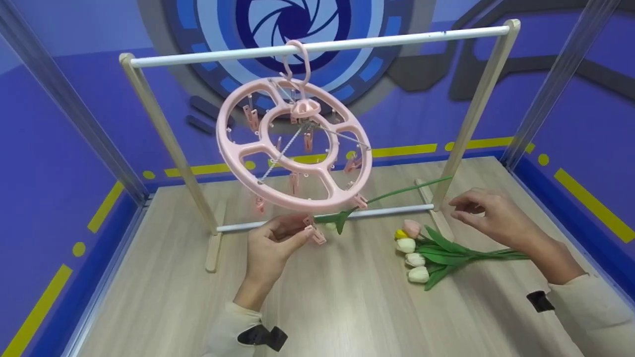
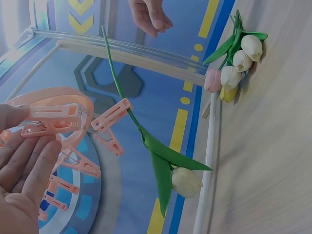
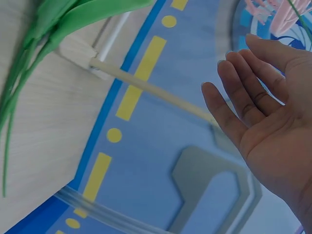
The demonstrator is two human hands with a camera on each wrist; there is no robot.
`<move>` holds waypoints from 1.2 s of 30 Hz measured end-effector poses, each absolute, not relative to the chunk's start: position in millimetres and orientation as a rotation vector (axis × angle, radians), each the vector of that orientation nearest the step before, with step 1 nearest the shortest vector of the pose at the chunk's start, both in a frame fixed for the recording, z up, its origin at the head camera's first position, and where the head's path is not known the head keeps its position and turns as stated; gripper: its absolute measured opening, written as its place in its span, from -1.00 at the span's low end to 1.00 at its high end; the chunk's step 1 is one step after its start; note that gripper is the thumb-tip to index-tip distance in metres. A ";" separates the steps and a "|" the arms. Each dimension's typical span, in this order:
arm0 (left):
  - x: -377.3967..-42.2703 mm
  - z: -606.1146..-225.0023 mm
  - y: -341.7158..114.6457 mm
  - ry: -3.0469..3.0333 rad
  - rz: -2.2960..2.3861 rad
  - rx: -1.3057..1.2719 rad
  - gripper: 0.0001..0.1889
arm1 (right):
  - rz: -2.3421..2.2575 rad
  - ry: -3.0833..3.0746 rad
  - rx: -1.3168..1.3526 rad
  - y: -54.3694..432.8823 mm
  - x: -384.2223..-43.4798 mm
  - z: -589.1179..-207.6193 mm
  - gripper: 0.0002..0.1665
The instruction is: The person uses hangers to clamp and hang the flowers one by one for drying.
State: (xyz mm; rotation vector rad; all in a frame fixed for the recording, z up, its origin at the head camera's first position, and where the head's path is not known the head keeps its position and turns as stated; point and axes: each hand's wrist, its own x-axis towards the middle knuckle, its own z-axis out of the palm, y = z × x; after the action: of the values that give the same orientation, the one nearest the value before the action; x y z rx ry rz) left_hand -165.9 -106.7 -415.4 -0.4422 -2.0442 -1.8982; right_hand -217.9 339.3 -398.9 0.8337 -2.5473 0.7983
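My left hand (image 1: 270,248) pinches a pink clothespin (image 1: 316,234) between thumb and fingers, just below the rim of a round pink hanger (image 1: 233,163). In the left wrist view that clothespin (image 2: 53,113) lies between the thumb and the fingers. Beside it, another clothespin (image 2: 112,115) grips the green stem of a white tulip (image 2: 186,182), whose bloom hangs down. My right hand (image 1: 496,218) is empty, its fingers loosely bent and apart, above a bunch of artificial tulips (image 1: 446,255). Its spread fingers and palm (image 3: 273,131) show in the right wrist view.
The hanger hooks over the white top bar (image 1: 377,42) of a wooden-sided rack (image 1: 476,109). Several more clothespins dangle from its rings. The bunch, with pink, yellow and white blooms, lies on the wooden table (image 1: 347,307) by the rack's right foot. Patterned blue walls (image 1: 59,148) surround the table.
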 end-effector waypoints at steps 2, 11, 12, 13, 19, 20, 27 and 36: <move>-165.6 -415.8 -106.6 -2.039 -1.910 -0.438 -0.69 | 0.796 -2.578 0.806 343.4 -218.9 -402.9 -0.77; -165.2 -417.4 -105.3 -2.043 -1.920 -0.419 -0.70 | 0.819 -2.662 0.714 363.4 -219.5 -423.4 -0.82; -165.1 -417.4 -105.3 -2.041 -1.922 -0.420 -0.70 | 0.814 -2.656 0.711 365.3 -219.7 -426.2 -0.82; -165.0 -417.4 -105.2 -2.043 -1.922 -0.420 -0.70 | 0.806 -2.652 0.707 367.3 -219.8 -429.0 -0.82; -164.8 -417.6 -105.7 -2.046 -1.922 -0.426 -0.69 | 0.797 -2.681 0.670 378.5 -218.8 -443.9 -0.84; -164.7 -417.8 -105.9 -2.045 -1.919 -0.431 -0.69 | 0.805 -2.692 0.663 380.4 -218.8 -446.2 -0.85; -165.7 -419.0 -106.5 -2.034 -1.899 -0.456 -0.68 | 0.836 -2.748 0.634 390.7 -219.7 -462.3 -0.86; -166.5 -418.7 -105.0 -2.036 -1.899 -0.445 -0.68 | 0.825 -2.871 0.636 399.7 -217.5 -475.5 -0.84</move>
State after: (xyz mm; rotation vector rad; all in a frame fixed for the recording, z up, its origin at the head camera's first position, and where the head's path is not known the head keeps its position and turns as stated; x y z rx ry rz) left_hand -166.5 -105.0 -418.7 -0.4452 -2.0361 -1.8985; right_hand -217.5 399.7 -475.5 0.6363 -2.8709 0.8246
